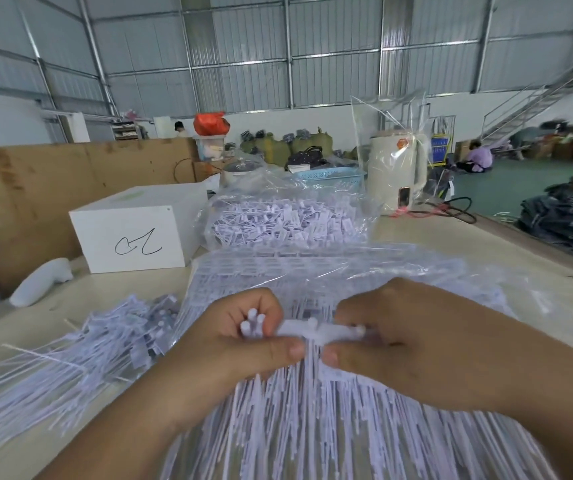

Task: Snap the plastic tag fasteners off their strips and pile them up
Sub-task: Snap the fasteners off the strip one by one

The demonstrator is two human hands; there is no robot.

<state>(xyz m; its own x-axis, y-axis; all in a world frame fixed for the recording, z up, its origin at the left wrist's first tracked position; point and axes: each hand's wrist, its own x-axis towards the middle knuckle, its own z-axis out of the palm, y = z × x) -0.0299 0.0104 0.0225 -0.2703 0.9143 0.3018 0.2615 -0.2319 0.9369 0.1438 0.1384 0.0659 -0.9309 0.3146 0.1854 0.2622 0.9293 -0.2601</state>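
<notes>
Two hands: left hand, right hand. One white box far left. One kettle far right. One blue basket. Fasteners: too many to count.

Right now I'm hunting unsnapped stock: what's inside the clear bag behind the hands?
The clear bag shows flat sheets of white fasteners on their strips. The layers underneath are covered.

Both hands, left and right, meet thumb-to-thumb, fingers curled in a pinch.
</notes>
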